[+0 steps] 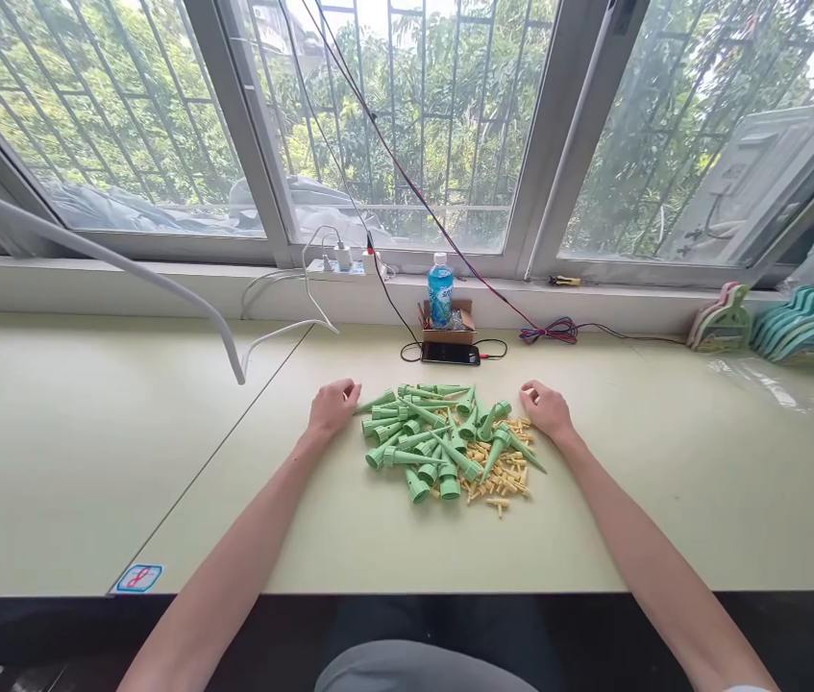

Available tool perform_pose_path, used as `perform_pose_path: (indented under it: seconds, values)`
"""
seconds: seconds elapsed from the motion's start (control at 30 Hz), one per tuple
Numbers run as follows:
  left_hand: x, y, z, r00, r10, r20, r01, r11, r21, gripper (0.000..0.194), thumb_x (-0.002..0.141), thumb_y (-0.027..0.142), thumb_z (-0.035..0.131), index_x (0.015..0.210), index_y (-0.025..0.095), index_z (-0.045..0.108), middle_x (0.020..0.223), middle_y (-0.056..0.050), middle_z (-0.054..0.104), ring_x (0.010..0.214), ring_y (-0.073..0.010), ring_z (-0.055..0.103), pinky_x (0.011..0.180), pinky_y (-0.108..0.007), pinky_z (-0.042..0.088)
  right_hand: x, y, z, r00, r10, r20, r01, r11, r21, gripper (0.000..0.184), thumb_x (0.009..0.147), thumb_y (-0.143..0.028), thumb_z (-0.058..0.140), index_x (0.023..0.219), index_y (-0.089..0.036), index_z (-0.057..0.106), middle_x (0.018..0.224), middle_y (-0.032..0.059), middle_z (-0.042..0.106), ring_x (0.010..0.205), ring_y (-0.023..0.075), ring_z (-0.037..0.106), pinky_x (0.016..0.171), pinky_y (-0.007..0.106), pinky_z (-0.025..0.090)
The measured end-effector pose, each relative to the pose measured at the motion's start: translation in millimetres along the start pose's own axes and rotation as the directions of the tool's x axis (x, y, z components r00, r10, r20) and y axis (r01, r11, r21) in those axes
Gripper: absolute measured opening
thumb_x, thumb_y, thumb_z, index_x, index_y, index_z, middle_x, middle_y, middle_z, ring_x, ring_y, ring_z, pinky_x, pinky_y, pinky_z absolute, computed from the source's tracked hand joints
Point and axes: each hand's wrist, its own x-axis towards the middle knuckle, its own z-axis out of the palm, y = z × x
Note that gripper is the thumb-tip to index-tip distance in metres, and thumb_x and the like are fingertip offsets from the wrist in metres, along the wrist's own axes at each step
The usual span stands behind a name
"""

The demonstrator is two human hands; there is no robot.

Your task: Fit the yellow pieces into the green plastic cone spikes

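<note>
A pile of green plastic plant watering spikes (417, 459), hollow cone-like pieces with ribbed collars, lies on the pale table. At its right side are many small yellow T-shaped plastic pieces (504, 476), partly covered by the spikes. My left hand (334, 405) rests on the table at the pile's left edge, fingers curled in, close to the tip of one spike; nothing shows in it. On the other side, my right hand (548, 407) rests just beyond the yellow pieces, its fingers also curled with nothing visible in them.
Behind the pile lie a black phone (451, 354) on a cable and a small cardboard box (448, 335) with a blue bottle (440, 291). A cable bundle (549, 332) and plastic hangers (810, 327) are at right. A white bent tube (161, 274) hangs at left.
</note>
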Motion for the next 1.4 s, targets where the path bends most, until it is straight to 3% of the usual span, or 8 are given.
perform_pose_path:
  seconds: [0.17, 0.3, 0.43, 0.5, 0.57, 0.67, 0.83, 1.4]
  values:
    - [-8.6, 32.5, -7.0, 0.983, 0.185, -0.01, -0.185, 0.979, -0.085, 0.037, 0.095, 0.04, 0.04, 0.073, 0.02, 0.062, 0.081, -0.007, 0.069, 0.076, -0.0202, 0.062, 0.074, -0.03, 0.048, -3.0, -4.1, -0.8, 1.0, 0.012, -0.015, -0.012, 0.999, 0.03, 0.021, 0.088, -0.035, 0.051, 0.094, -0.022, 0.067, 0.073, 0.0025, 0.068, 0.067, 0.0188, 0.06, 0.059, 0.025, 0.037]
    - [-34.6, 72.1, -8.9, 0.923, 0.385, 0.009, -0.381, 0.915, -0.136, 0.025, 0.093, 0.04, 0.051, 0.09, 0.021, 0.067, 0.099, -0.007, 0.069, 0.099, -0.0221, 0.061, 0.09, -0.033, 0.049, -4.9, -11.0, -2.0, 1.0, -0.006, -0.024, 0.009, 0.995, 0.098, 0.029, 0.091, -0.041, 0.047, 0.091, -0.021, 0.068, 0.073, 0.0046, 0.069, 0.068, 0.0202, 0.063, 0.063, 0.027, 0.042]
    - [-79.7, 111.7, -2.6, 0.627, 0.778, 0.031, -0.771, 0.626, -0.114, 0.031, 0.091, 0.043, 0.059, 0.11, 0.02, 0.064, 0.114, -0.011, 0.066, 0.112, -0.0274, 0.057, 0.097, -0.046, 0.048, -7.1, -27.8, -3.4, 0.993, -0.114, 0.02, 0.107, 0.969, 0.224, 0.046, 0.096, -0.05, 0.035, 0.095, -0.019, 0.069, 0.086, 0.0075, 0.073, 0.079, 0.0217, 0.068, 0.073, 0.03, 0.049]
    - [-102.2, 128.1, 3.2, 0.533, 0.842, 0.077, -0.84, 0.538, -0.07, 0.045, 0.09, 0.047, 0.058, 0.123, 0.017, 0.058, 0.126, -0.016, 0.06, 0.122, -0.0309, 0.051, 0.104, -0.05, 0.042, -9.4, -40.0, -4.1, 0.982, -0.18, 0.053, 0.159, 0.946, 0.281, 0.053, 0.097, -0.055, 0.03, 0.101, -0.019, 0.07, 0.102, 0.0082, 0.074, 0.092, 0.0225, 0.068, 0.079, 0.031, 0.051]
    - [-119.9, 141.9, 9.9, 0.5, 0.856, 0.132, -0.861, 0.508, -0.027, 0.059, 0.088, 0.052, 0.057, 0.135, 0.017, 0.05, 0.136, -0.018, 0.053, 0.13, -0.0335, 0.044, 0.111, -0.056, 0.033, -12.5, -52.4, -5.2, 0.967, -0.239, 0.089, 0.197, 0.92, 0.339, 0.057, 0.099, -0.057, 0.025, 0.112, -0.022, 0.069, 0.116, 0.0062, 0.071, 0.105, 0.0221, 0.066, 0.09, 0.032, 0.05]
    - [-133.6, 158.7, 20.5, 0.508, 0.837, 0.204, -0.857, 0.514, 0.026, 0.071, 0.085, 0.052, 0.061, 0.145, 0.022, 0.038, 0.148, -0.018, 0.041, 0.14, -0.0354, 0.032, 0.115, -0.058, 0.024, -17.7, -66.2, -7.6, 0.932, -0.32, 0.172, 0.201, 0.849, 0.488, 0.063, 0.098, -0.062, 0.021, 0.121, -0.025, 0.067, 0.129, 0.0053, 0.064, 0.124, 0.0253, 0.055, 0.108, 0.041, 0.039]
    - [-129.6, 179.2, 34.2, 0.557, 0.795, 0.241, -0.827, 0.557, 0.073, 0.079, 0.082, 0.058, 0.063, 0.148, 0.026, 0.033, 0.156, -0.018, 0.028, 0.143, -0.0394, 0.025, 0.113, -0.059, 0.022, -24.2, -69.7, -11.6, 0.909, -0.33, 0.256, 0.145, 0.823, 0.549, 0.074, 0.095, -0.069, 0.016, 0.124, -0.024, 0.066, 0.131, 0.0062, 0.063, 0.127, 0.0272, 0.052, 0.111, 0.046, 0.034]
    - [-96.6, 178.1, 56.2, 0.561, 0.797, 0.223, -0.824, 0.564, 0.056, 0.06, 0.091, 0.057, 0.048, 0.135, 0.015, 0.048, 0.141, -0.019, 0.05, 0.141, -0.0322, 0.033, 0.115, -0.053, 0.025, -24.0, -63.0, -7.3, 0.939, -0.301, 0.164, 0.153, 0.796, 0.586, 0.078, 0.093, -0.072, 0.019, 0.118, -0.019, 0.07, 0.124, 0.0095, 0.067, 0.121, 0.0299, 0.058, 0.106, 0.045, 0.041]
